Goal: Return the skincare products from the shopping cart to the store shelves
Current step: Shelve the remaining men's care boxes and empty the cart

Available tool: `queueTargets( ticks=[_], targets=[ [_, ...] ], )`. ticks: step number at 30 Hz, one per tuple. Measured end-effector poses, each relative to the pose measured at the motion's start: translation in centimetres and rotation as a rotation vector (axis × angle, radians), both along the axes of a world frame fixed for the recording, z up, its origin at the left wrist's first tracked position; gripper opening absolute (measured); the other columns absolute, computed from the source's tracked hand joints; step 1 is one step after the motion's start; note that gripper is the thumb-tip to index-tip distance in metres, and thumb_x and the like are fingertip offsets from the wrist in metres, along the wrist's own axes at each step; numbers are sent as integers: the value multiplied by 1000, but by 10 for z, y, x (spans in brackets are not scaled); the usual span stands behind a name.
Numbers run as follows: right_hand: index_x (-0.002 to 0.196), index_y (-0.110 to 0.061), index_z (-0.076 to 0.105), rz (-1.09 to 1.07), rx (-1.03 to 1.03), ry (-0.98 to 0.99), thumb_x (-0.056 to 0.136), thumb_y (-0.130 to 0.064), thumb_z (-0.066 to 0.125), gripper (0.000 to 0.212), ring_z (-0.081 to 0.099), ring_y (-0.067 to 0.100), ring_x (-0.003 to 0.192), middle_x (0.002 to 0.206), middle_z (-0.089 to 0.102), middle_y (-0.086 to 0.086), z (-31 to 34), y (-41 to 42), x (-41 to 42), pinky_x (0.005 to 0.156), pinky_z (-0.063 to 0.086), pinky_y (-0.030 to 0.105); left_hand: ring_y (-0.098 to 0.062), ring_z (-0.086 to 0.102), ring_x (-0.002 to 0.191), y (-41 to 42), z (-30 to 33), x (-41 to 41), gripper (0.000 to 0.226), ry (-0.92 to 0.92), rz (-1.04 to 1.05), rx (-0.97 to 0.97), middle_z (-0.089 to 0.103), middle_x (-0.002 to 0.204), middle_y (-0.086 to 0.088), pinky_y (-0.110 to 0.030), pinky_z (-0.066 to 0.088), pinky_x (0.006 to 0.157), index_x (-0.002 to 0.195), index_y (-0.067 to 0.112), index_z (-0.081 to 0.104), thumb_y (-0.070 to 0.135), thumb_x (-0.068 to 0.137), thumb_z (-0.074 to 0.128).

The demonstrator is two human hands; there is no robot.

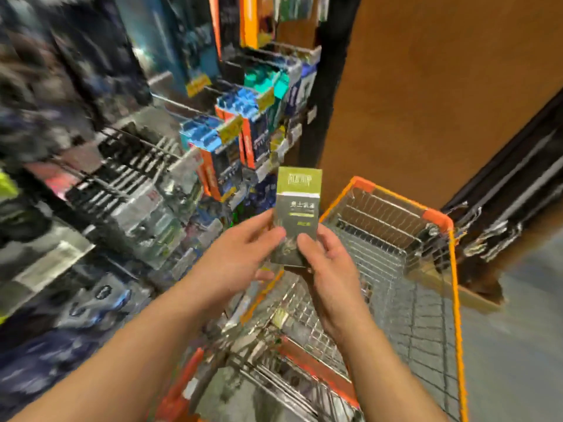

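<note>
Here both hands share one thing: the left hand (pixel 240 254) and the right hand (pixel 327 266) each pinch the lower half of a tall green skincare box (pixel 297 214), thumbs on its printed front and fingers wrapped behind. The box stands upright and a little tilted, its face turned to the camera and raised above the near left corner of the cart, which suggests it is being read or checked so that the matching slot can be found before it goes back. Holding it low leaves the label and the bright green top uncovered, which fits that reading.

Below and to the right is the shopping cart (pixel 451 254), a wire basket with an orange rim. Its mesh floor shows mostly bare on the far side; near the hands a small pale carton (pixel 280 317) may lie against the wire, but it is too smeared to name. The forearms cover part of the basket's near end, so whether other products remain there cannot be told.

To the left, close beside the cart, run the store shelves (pixel 170 147), stepped wire racks stocked with blue and orange boxes (pixel 225 153), teal packs higher up, and yellow price tags (pixel 231 129) along the edges. The whole left side is streaked by motion blur, so brands, gaps and any green boxes like this one are impossible to pick out. An orange-brown wall panel (pixel 426 86) fills the upper right.
</note>
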State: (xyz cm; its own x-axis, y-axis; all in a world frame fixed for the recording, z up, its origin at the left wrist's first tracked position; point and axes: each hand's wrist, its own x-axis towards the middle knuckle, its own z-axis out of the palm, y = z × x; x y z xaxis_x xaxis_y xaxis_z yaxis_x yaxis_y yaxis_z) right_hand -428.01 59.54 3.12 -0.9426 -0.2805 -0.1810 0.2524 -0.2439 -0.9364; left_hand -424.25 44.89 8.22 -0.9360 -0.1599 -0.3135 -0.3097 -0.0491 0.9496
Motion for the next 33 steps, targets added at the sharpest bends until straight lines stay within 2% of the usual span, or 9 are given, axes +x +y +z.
queueTargets(
  ticks=[5,9,12,15,19,21,24,29,33],
  targets=[
    [141,-10,57,229,-71,126,93,-19,64,50,62,33,129,133,69,11,43,-49,12,115,42,57,-6,72,90,-53,43,39,44,151,159,-28,76,112,5,-32,63,66,137,29,61,11,98,65],
    [147,-15,54,360,-28,204,92,-25,69,58,62,27,130,137,68,5,67,-87,22,114,44,55,-14,66,94,-84,66,70,40,211,272,-97,78,108,4,-46,55,77,126,33,70,6,96,66],
    [142,-27,60,388,147,394,88,-37,71,56,66,11,121,130,71,-4,86,-120,30,108,50,39,-13,68,95,-106,81,93,39,246,413,-122,78,110,8,-55,57,85,122,35,71,8,93,70],
    [143,-34,60,362,344,657,89,-37,77,57,61,-6,109,120,63,-12,108,-151,41,92,42,8,-2,66,81,-126,94,109,38,324,570,-122,77,96,21,-31,55,65,116,35,69,7,91,73],
    [133,-35,62,395,386,951,77,-33,85,61,48,-16,108,111,56,-8,137,-192,60,89,33,-1,1,73,77,-148,112,127,37,396,739,-79,77,88,18,-22,55,54,116,26,67,0,89,72],
    [121,-41,63,396,385,1015,71,-41,83,54,48,-12,105,104,53,-9,151,-212,68,86,33,0,-11,75,91,-160,120,135,42,418,828,-113,78,98,10,-29,59,62,118,25,68,4,84,79],
    [121,-36,60,386,352,984,71,-32,86,57,47,-15,104,108,53,-14,167,-240,77,83,33,-2,-20,74,102,-175,132,145,48,454,910,-185,78,106,6,-44,61,81,121,26,68,9,79,85],
    [124,-29,57,358,313,975,73,-31,85,58,53,-5,106,116,59,-10,187,-282,87,84,36,0,-1,68,109,-193,150,161,56,504,946,-377,72,120,18,-41,57,99,137,31,62,20,86,79],
    [120,-34,53,341,273,981,72,-31,84,58,50,-8,103,113,50,-16,208,-308,89,80,37,-1,4,62,117,-204,159,172,62,549,957,-375,64,131,22,-40,53,105,143,36,56,42,83,71]
  ],
)
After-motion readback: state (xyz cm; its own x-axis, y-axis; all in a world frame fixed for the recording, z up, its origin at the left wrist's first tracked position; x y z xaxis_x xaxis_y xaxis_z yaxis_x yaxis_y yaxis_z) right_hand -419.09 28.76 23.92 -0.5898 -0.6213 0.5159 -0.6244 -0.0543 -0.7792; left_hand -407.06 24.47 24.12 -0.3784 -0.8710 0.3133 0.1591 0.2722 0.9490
